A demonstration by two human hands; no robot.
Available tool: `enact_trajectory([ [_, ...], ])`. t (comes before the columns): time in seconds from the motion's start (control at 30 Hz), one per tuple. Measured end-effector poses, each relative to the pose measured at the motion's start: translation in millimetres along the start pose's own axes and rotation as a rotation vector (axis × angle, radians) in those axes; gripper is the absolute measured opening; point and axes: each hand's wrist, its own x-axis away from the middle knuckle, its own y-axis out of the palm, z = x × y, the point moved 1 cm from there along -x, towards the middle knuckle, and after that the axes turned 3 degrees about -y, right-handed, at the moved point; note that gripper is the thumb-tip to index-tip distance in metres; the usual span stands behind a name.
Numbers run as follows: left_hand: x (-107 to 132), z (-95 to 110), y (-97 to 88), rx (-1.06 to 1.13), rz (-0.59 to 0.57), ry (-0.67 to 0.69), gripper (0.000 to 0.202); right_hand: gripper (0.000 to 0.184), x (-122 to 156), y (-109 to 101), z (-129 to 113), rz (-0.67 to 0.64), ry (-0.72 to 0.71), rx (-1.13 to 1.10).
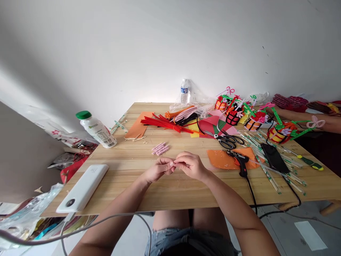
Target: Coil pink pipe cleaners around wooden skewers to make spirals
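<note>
My left hand (161,169) and my right hand (191,165) meet above the table's near middle, fingertips pinched together. Whatever lies between the fingers is too small and covered to make out. Just beyond them, several pale pink coiled pieces (160,149) lie side by side on the wood. To the right of my right hand, a black hot glue gun (241,161) rests on an orange sheet (217,159). Black-handled scissors (229,140) lie behind it.
Red pipe cleaners (167,123) lie in a bundle at the back. Small decorated baskets (254,121) stand at right, near another person's arm (301,119). A phone (274,158) lies on wrapped sticks (271,177). At left are a green-capped bottle (97,129) and a white power bank (84,188).
</note>
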Motion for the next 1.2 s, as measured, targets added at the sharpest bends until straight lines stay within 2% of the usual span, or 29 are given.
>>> enact_trajectory([
  [0.13,0.1,1.6,3.0,-0.053,0.015,0.044,0.047,0.011,1.8,1.4,-0.4,0.006,0.003,0.033],
  [0.23,1.1,7.0,5.2,-0.216,0.062,0.191,0.041,0.008,2.9,2.1,0.1,0.052,0.04,0.024],
  [0.37,2.2,11.2,6.9,-0.539,0.282,0.545,0.022,0.013,3.5,2.9,1.7,0.121,0.243,-0.017],
  [0.43,2.2,9.6,8.0,-0.675,0.378,0.656,0.018,0.018,3.8,4.1,1.8,0.125,0.355,-0.075],
  [0.57,1.6,4.1,10.3,-0.814,0.448,0.756,0.013,0.025,4.1,7.4,1.9,0.088,0.527,-0.3],
  [0.73,0.3,-1.4,10.8,-0.766,0.46,0.842,0.014,0.03,3.1,9.5,4.3,0.045,0.696,-0.542],
  [0.8,-0.2,-4.2,11.2,-0.709,0.446,0.827,0.013,0.03,2.7,10.0,4.9,0.053,0.722,-0.581],
  [1.0,-0.6,-6.2,18.4,-0.343,0.414,0.578,0.016,0.029,2.8,12.7,4.9,0.086,0.742,-0.542],
  [1.1,-2.0,-3.2,20.0,-0.156,0.38,0.455,0.023,0.025,3.0,12.4,4.3,0.097,0.671,-0.414],
  [1.2,-4.5,-2.6,17.3,-0.01,0.297,0.354,0.028,0.02,3.1,10.0,4.4,0.12,0.552,-0.232],
])
